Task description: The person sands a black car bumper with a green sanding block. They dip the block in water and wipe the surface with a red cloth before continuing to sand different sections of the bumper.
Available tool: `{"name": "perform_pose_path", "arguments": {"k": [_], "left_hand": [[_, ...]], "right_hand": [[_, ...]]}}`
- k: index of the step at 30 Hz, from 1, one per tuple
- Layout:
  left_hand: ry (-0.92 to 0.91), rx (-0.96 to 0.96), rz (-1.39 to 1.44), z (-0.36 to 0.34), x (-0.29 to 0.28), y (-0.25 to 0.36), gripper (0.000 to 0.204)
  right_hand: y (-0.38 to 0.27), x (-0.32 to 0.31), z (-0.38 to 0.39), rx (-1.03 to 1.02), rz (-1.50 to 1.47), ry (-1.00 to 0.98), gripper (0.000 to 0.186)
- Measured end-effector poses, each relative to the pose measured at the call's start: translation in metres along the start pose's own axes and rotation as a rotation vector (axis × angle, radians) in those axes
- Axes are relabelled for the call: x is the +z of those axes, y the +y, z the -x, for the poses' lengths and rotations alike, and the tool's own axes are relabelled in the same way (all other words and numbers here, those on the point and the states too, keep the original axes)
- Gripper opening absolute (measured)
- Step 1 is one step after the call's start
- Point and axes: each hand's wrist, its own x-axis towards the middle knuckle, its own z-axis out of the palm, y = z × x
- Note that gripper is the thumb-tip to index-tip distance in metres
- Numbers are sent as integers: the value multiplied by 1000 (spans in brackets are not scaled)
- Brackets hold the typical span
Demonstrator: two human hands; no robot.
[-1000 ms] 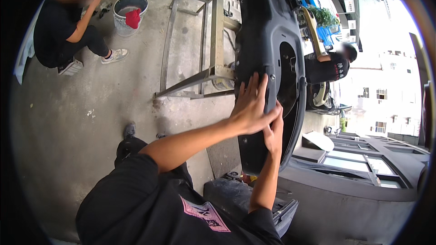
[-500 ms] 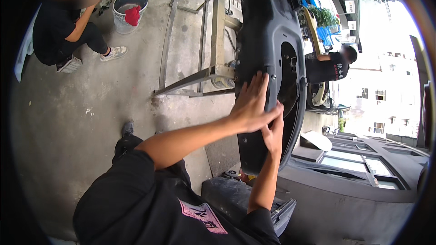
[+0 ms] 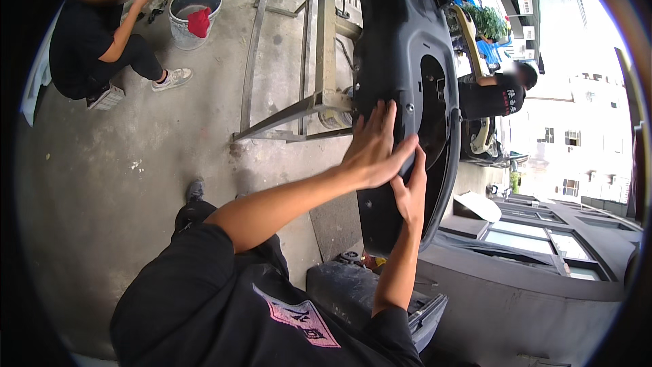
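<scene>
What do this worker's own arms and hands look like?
The left hand and right hand are bare: no gloves, and no watch or bracelet shows. Short black sleeves leave both forearms uncovered, with no cables or markings visible.

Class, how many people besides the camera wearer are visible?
2: a seated person beside the grey bucket, another person beyond the black panel. Others may be hidden.

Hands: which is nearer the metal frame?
The left hand, laid on the black panel; the right hand sits lower in the picture, farther from the frame.
</scene>
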Motion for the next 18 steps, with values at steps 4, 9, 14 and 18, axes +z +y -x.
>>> {"name": "perform_pose_path", "arguments": {"k": [4, 9, 14, 18], "left_hand": [[-129, 66, -114, 47, 19, 5, 98], [-57, -2, -52, 2, -6, 10, 104], [-89, 66, -111, 24, 8, 6, 97], [-29, 128, -77, 27, 4, -1, 85]], "right_hand": [[4, -3, 6, -13, -18, 12, 79], [6, -3, 6, -7, 24, -35, 81], [0, -1, 6, -51, 18, 13, 80], [1, -1, 5, -24, 13, -6, 80]]}}
